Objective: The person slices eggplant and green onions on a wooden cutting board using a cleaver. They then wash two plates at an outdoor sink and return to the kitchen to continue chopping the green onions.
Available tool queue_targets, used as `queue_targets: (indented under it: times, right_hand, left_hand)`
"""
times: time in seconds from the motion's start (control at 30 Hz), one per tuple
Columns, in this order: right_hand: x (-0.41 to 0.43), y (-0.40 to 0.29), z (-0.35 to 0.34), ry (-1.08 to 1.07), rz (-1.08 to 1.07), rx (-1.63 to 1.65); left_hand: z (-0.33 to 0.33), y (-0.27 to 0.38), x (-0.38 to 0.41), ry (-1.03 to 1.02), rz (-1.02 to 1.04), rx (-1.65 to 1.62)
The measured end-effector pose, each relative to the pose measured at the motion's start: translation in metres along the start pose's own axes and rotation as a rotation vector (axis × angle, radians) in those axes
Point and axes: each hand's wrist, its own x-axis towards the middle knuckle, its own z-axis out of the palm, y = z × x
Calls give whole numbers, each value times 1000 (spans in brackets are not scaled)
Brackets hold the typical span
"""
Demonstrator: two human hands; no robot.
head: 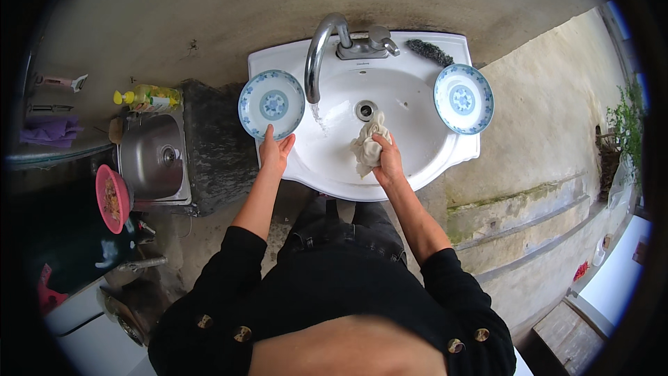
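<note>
My left hand (276,150) grips the near rim of a white plate with a blue floral pattern (273,105), the thumb over its edge. That plate is at the left side of a white ceramic washbasin (334,167). Bunched in my right hand (389,159) is a wet-looking off-white cloth (369,147), held over the bowl close to the drain (366,110). Water runs from the curved chrome faucet (314,62) into the basin. A second plate of the same pattern (463,99) rests on the basin's right edge.
A dark scouring pad (430,53) lies at the basin's back right corner. To the left are a steel sink (151,154), a yellow pump bottle of detergent (148,97) and a pink bowl (123,203) with food scraps. Concrete steps (522,214) stand at the right.
</note>
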Motion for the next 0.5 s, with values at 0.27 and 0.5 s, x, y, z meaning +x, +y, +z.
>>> queue_targets:
  times: [0.27,0.5]
  right_hand:
    - [-18,-24,46,-172,-114,6]
    - [7,7,60,-144,-926,-1559]
  left_hand:
    - [2,-7,-45,-243,110,220]
    - [33,-20,-76,-511,-31,346]
